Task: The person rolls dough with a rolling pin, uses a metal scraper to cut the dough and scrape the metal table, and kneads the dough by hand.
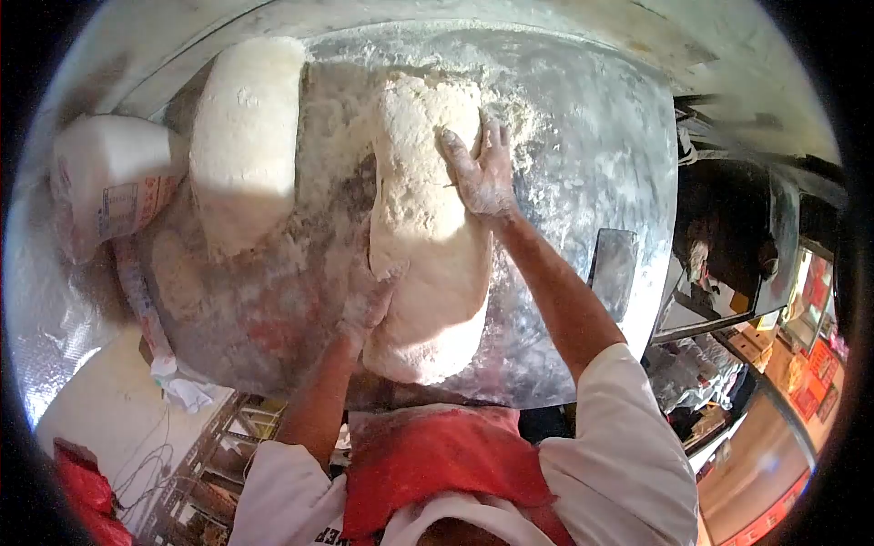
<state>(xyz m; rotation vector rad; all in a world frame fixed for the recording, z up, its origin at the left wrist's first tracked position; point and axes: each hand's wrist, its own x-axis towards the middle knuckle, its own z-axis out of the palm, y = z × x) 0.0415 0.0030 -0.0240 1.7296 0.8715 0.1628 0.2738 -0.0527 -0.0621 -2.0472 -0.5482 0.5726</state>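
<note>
A long slab of floury dough (432, 237) lies lengthwise in front of me on the metal worktable (583, 155). My right hand (487, 175) rests on its upper right edge, fingers apart and thumb on the dough's top. Against the lower left side sits my left hand (367, 296), fingers stretched along the dough and partly hidden at its edge. Flour coats both hands. A second dough slab (246, 146) lies farther left, touched by neither hand.
A white printed sack (118, 187) stands at the table's left. Near the right edge lies a dark flat rectangular piece (614, 259). Loose flour (337, 118) covers the tabletop between the slabs. Shelving (214, 473) is below left, and a dark opening (728, 227) lies to the right.
</note>
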